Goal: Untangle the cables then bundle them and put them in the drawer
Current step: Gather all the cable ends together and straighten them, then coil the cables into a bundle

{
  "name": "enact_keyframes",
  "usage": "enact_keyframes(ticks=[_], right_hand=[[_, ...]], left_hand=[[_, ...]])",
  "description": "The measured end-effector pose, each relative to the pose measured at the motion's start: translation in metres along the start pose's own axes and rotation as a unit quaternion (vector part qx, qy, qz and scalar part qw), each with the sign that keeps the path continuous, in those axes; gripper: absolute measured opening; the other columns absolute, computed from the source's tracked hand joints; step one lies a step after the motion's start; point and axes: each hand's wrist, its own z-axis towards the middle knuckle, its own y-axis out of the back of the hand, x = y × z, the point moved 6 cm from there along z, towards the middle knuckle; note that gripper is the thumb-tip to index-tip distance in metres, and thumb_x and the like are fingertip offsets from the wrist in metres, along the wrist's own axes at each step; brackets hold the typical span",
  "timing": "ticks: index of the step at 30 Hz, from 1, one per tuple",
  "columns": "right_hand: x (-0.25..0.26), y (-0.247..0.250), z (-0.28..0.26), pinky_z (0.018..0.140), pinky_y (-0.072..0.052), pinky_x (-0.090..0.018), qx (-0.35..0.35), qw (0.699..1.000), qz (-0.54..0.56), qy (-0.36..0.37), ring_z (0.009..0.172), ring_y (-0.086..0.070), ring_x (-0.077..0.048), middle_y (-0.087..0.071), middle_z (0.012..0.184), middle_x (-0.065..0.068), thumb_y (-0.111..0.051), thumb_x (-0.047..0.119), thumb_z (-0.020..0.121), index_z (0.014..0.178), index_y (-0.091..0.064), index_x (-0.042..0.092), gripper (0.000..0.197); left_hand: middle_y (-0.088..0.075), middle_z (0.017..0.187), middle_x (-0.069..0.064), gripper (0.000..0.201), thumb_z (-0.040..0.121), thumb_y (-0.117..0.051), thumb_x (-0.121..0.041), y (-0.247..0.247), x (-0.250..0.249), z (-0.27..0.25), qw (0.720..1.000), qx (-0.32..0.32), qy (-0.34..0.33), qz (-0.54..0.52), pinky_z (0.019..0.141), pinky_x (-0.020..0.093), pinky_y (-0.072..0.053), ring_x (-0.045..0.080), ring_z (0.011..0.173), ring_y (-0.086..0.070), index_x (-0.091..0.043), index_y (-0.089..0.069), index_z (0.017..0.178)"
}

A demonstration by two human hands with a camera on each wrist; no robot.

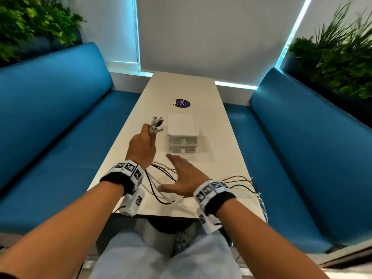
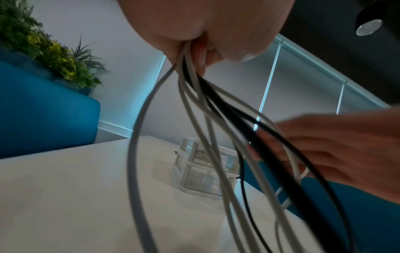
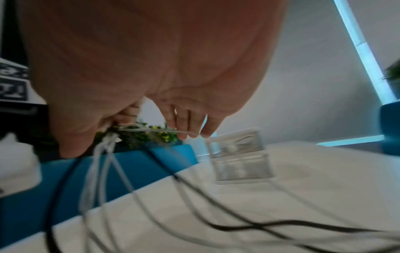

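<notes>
I see a long pale desk [image 1: 203,91] between blue benches. On it: a clear two-drawer box [image 1: 182,135], a round purple sticker [image 1: 181,103] further back, loose cables [image 1: 163,178] trailing across the near edge.

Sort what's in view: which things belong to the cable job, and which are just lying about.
Job: cables, ends gripped in the left hand; right hand, open over the loose strands; drawer unit, both drawers closed; table.

Lying about: purple sticker; blue benches; plants.
</notes>
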Motion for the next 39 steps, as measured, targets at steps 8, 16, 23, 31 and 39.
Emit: enact_keyframes(ticks=[8, 16, 23, 31, 39], right_hand=[[0.046, -0.038, 0.038, 0.068, -0.047, -0.029, 0.018, 0.993, 0.105, -0.047, 0.078, -0.065, -0.020, -0.072, 0.094, -0.006, -0.055, 0.020, 0.094, 0.097, -0.055, 0.015, 0.006], [-0.002, -0.035, 0.017, 0.062, -0.056, -0.030, 0.148, 0.978, 0.116, -0.085, 0.056, -0.066, -0.019, -0.064, 0.069, 0.000, -0.060, 0.051, 0.090, 0.081, -0.063, 0.013, 0.040], [-0.044, -0.022, 0.003, 0.068, -0.054, -0.030, 0.168, 0.978, 0.064, -0.104, 0.063, -0.071, -0.016, -0.068, 0.084, -0.003, -0.059, 0.055, 0.089, 0.086, -0.065, 0.019, 0.037], [-0.071, -0.001, 0.006, 0.056, -0.035, -0.026, 0.084, 0.989, 0.058, -0.107, 0.054, -0.044, -0.013, -0.049, 0.064, 0.002, -0.048, 0.051, 0.097, 0.078, -0.054, 0.016, 0.041], [-0.073, 0.004, 0.011, 0.059, -0.033, -0.031, 0.038, 0.993, 0.052, -0.100, 0.059, -0.045, -0.013, -0.049, 0.064, 0.003, -0.050, 0.050, 0.097, 0.069, -0.047, 0.019, 0.042]], left_hand=[[-0.053, 0.064, 0.007, 0.018, 0.105, -0.040, -0.027, 0.006, 0.001, -0.006, 0.996, 0.052, 0.017, -0.065, 0.050, 0.033, -0.032, 0.028, 0.052, -0.047, -0.011, -0.044, 0.099], [-0.051, 0.064, 0.006, 0.027, 0.104, -0.034, -0.039, -0.014, 0.037, -0.022, 0.989, 0.131, 0.073, -0.020, 0.046, 0.032, -0.029, 0.024, 0.051, -0.048, -0.015, -0.040, 0.092], [-0.058, 0.075, 0.012, 0.024, 0.104, -0.035, -0.034, -0.027, 0.049, -0.025, 0.979, 0.192, 0.060, 0.034, 0.054, 0.035, -0.037, 0.030, 0.060, -0.052, -0.015, -0.044, 0.092], [-0.065, 0.083, 0.009, 0.047, 0.103, -0.031, -0.048, -0.052, 0.049, -0.059, 0.939, 0.336, 0.052, 0.055, 0.064, 0.036, -0.044, 0.029, 0.074, -0.059, -0.014, -0.058, 0.088], [-0.062, 0.085, 0.001, 0.057, 0.085, -0.045, -0.075, -0.073, 0.045, -0.081, 0.910, 0.406, 0.054, 0.068, 0.064, 0.032, -0.044, 0.016, 0.071, -0.057, -0.019, -0.055, 0.088]])
